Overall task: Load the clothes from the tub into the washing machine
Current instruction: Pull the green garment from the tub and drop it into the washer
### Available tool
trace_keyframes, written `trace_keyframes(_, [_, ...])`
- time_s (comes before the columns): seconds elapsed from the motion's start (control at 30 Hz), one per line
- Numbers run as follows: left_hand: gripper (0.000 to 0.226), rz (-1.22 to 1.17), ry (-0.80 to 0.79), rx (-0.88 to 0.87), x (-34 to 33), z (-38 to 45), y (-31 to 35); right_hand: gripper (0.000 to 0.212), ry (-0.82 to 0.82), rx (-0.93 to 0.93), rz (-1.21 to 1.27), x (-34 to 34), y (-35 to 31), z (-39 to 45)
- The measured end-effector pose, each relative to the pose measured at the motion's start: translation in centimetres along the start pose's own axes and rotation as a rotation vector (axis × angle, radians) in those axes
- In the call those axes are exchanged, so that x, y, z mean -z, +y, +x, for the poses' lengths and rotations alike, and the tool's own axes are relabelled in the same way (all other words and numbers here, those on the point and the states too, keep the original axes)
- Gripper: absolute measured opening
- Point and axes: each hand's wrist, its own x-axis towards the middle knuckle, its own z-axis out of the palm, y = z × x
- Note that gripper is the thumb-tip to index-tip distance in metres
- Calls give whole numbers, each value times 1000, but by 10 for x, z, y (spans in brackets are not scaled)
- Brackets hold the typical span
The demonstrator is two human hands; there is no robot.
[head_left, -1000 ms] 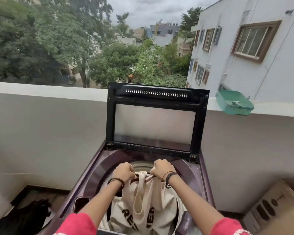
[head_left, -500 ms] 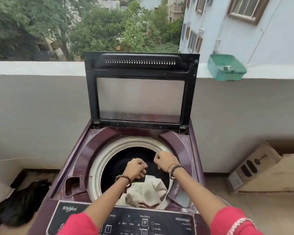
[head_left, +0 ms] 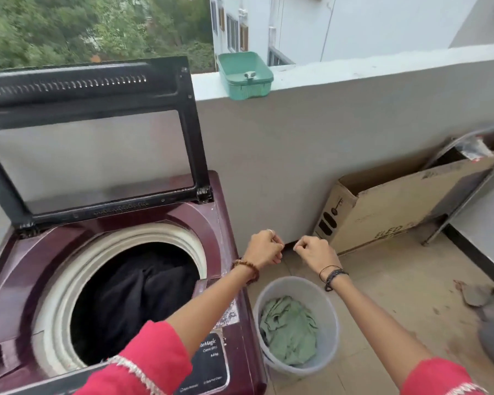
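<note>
Green cloth [head_left: 290,330] lies crumpled in the bottom of the pale tub [head_left: 332,315], which stands on the tiled floor just beside the right flank of the maroon washing machine [head_left: 12,280]. From the head view, the machine's lid [head_left: 89,138] is propped upright and the round drum mouth shows dark clothes [head_left: 137,292] already inside. Both arms reach forward above the tub: the left hand [head_left: 264,249] and the right hand [head_left: 315,249] hang close together, each with fingers curled in and nothing visible in its grasp (the fingertips nearly face one another across a small gap).

Judging by its creases, the green cloth is light, limp and unlikely to slip; it should bunch readily, so a pinch into the raised folds near its middle would likely lift the whole piece, though loose ends may trail over the tub's rim. Nothing fragile is at stake. One item seems left to move, so loading looks near its end.
</note>
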Motion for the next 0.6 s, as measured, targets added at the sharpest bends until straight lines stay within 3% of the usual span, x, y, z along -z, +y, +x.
trace_keyframes(0.13, [20,192,-66,106,-75,39,-10,15,-90,-119,7,7,69,7])
trace_keyframes(0.27, [30,281,-18,267,-129,71,-44,18,-160,-157,21,2,116,19])
trace_keyframes(0.6, [23,81,261,649,-206,113,-169,25,-296,-231,73,-94,215,67])
